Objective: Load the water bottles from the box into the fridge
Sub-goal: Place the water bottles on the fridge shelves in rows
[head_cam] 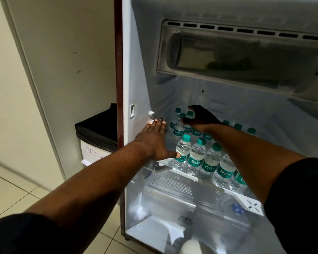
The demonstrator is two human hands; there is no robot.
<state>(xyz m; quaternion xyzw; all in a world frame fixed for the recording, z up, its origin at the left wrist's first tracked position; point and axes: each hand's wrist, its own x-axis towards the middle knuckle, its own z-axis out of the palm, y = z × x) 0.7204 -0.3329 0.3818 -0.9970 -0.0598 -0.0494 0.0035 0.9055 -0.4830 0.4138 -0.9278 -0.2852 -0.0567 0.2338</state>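
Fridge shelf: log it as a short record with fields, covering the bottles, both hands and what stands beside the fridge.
surface: fridge shelf, white front edge
load: green-capped water bottles, upright in rows, front and back
left hand: flat, fingers straight near the left inner wall, thumb tip against the front-left one
right hand: over the back rows; grip unclear
above: freezer compartment
outside: bin with black bag, left of the fridge
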